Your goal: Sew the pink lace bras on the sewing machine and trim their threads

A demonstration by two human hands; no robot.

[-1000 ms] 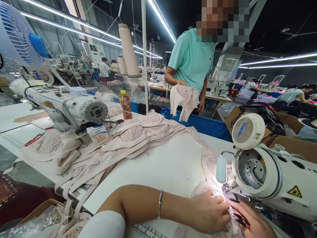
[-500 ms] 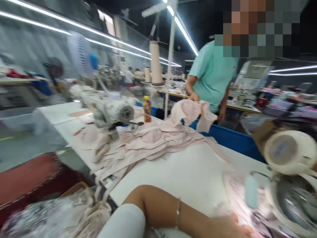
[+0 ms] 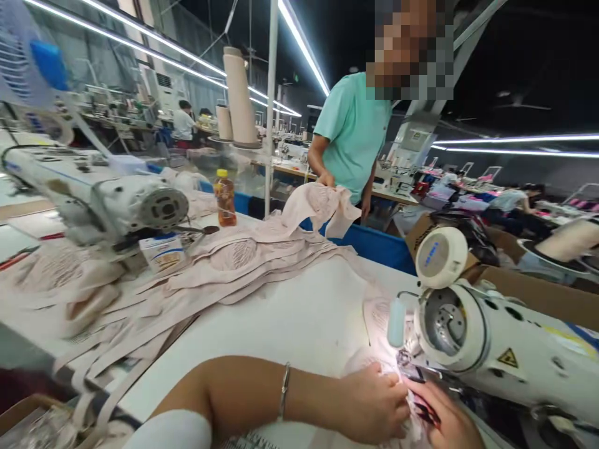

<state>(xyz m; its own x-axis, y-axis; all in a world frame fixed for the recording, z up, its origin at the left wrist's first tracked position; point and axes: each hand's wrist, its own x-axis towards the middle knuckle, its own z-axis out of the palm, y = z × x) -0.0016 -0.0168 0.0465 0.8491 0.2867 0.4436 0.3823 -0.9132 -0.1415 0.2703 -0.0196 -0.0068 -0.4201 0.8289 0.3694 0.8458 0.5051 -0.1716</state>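
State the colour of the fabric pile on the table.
The fabric pile is pale pinkish beige, with lacy patterned patches; shows best in the head view.

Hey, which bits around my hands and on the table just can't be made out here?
All in the head view:
- Red-and-black tool: partly covered by the right hand.
- Right hand: cut off by the bottom edge.
- Lace fabric under the left hand: hidden by that hand.
- Small print on the carton: too small and blurred.
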